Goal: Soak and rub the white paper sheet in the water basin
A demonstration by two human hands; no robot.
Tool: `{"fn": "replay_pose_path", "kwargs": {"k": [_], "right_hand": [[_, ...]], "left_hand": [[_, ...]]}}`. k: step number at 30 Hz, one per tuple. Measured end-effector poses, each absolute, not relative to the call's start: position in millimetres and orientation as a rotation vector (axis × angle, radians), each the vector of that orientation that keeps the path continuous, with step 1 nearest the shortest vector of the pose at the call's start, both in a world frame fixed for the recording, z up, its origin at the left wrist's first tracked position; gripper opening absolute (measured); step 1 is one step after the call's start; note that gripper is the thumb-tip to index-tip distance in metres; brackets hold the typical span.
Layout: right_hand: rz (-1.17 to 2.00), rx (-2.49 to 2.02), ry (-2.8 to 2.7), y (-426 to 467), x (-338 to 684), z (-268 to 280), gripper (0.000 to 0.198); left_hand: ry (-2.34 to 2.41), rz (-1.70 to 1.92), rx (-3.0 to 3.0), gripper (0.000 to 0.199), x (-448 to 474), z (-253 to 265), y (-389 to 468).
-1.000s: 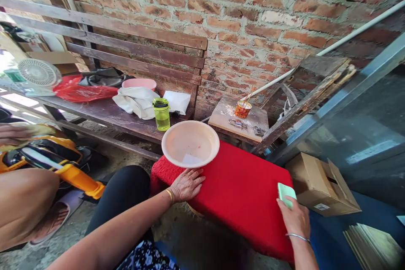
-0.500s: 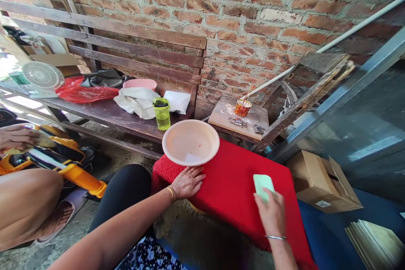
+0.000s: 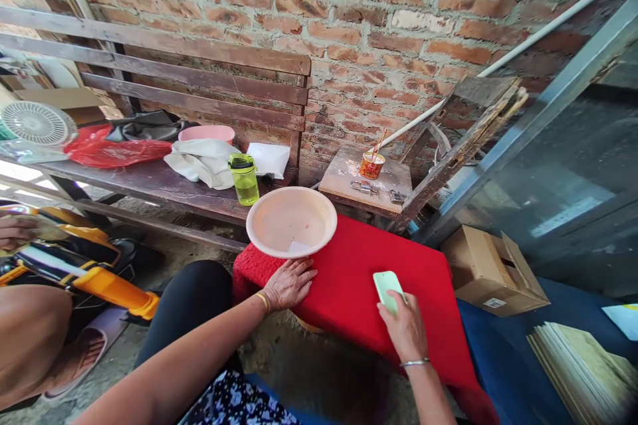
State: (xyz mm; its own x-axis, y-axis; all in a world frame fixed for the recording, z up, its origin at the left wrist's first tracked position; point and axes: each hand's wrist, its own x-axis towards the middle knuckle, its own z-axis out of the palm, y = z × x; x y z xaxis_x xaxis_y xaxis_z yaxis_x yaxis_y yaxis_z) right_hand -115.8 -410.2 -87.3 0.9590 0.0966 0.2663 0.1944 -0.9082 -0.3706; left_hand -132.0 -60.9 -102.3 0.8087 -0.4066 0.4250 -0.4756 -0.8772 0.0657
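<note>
My left hand (image 3: 290, 283) lies flat on the red cloth (image 3: 343, 285), its fingers stretched out beside the near rim of a pale pink basin (image 3: 259, 239). Shallow clear water seems to be in the basin, with a small whitish patch at its bottom. My right hand (image 3: 405, 325) grips a mint-green flat block with rounded corners (image 3: 385, 282) against or just over the cloth. Whether the block's underside touches the cloth is hidden. A yellow band circles my left wrist and a silver bangle my right.
On the wooden bench (image 3: 149, 179) are a green water bottle (image 3: 244, 180), white cloth, a red bag (image 3: 114, 146) and a fan (image 3: 40, 123). A small stand holds a cup (image 3: 371, 165) and padlocks. A cardboard box (image 3: 491, 272) lies right. Another person's hand (image 3: 14, 232) shows at far left.
My right hand has slid a little left over the cloth with the green block. My left hand stays by the basin. The whole view has shifted slightly.
</note>
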Motion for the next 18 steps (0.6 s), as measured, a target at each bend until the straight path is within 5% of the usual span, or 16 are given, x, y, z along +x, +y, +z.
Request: {"fn": "replay_pose_path", "kwargs": {"k": [10,15,18], "right_hand": [[-0.428,-2.827,0.492,-557.8,-142.3,-96.2,0.052],[-0.562,-2.756,0.241,-503.3,-142.2,-84.7,0.061],[-0.497,-2.580,-0.118,-424.5,-147.9,-76.9,0.050]], "left_hand": [[-0.685,0.644,2.820,0.032,-131.0,-104.6,-61.7],[-0.679,0.607,2.828,0.033,-129.9,-106.7,-60.0],[-0.686,0.581,2.837,0.035,-129.4,-106.5,-58.9]]}}
